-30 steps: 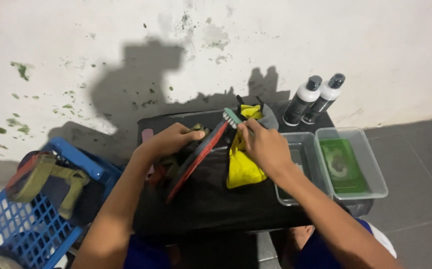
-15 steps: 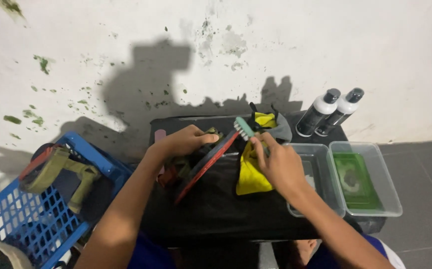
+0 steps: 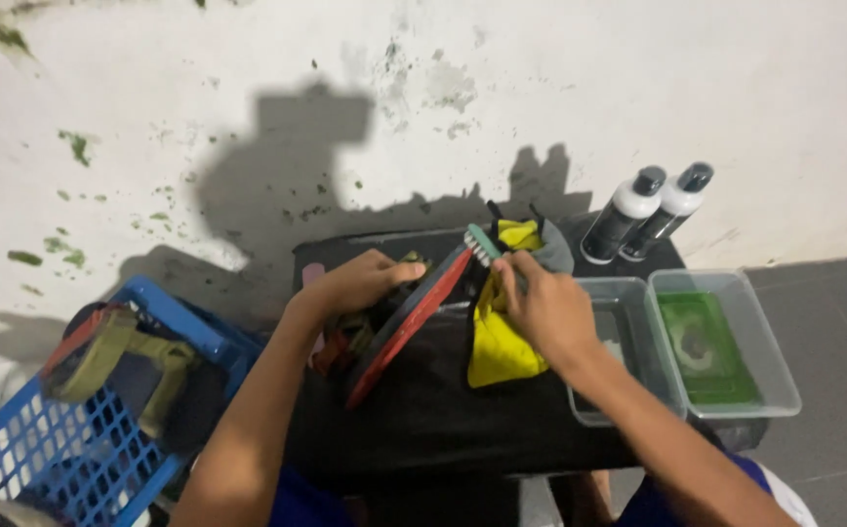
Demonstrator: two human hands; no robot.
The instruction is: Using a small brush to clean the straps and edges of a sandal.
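A shoe with a red-edged dark sole [image 3: 406,327] lies tilted on a black table [image 3: 443,410]. My left hand [image 3: 360,283] grips its upper side and holds it steady. My right hand [image 3: 539,307] holds a small teal-handled brush [image 3: 483,244] against the toe end of the sole. A yellow cloth [image 3: 498,342] lies under my right hand, draped over the table.
Two dark bottles with white tops [image 3: 643,210] stand at the table's back right. Two clear plastic tubs sit at the right, one with green liquid [image 3: 711,346], one nearly colourless [image 3: 619,342]. A blue crate [image 3: 72,429] with olive and red shoes stands on the left. A stained white wall is behind.
The view has shifted a little. My right hand with the brush has moved slightly along the toe end of the sole. My left hand stays on the shoe.
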